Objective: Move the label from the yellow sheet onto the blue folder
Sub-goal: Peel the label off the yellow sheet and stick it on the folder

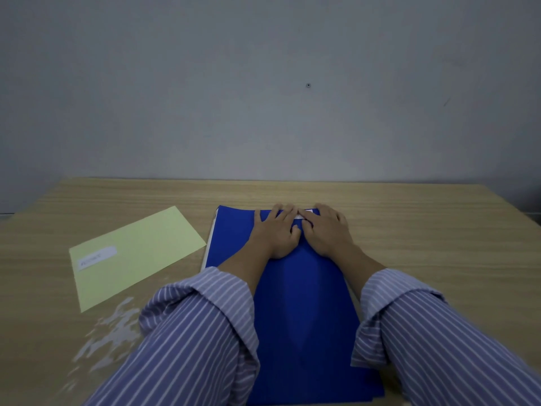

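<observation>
The blue folder (301, 288) lies lengthwise on the table in front of me. A small white label (306, 213) sits at its far end, mostly covered by my fingers. My left hand (275, 230) rests flat on the folder, fingertips at the label's left end. My right hand (326, 228) lies flat beside it, its fingers pressing on the label. Neither hand grips anything. To the left lies the yellow sheet (140, 259), with a white label (96, 257) stuck near its left edge.
The wooden table (424, 230) ends at a grey wall behind. White pages (208, 244) show along the folder's left edge. A glossy reflection marks the tabletop at the near left. My striped sleeves cover the folder's near corners.
</observation>
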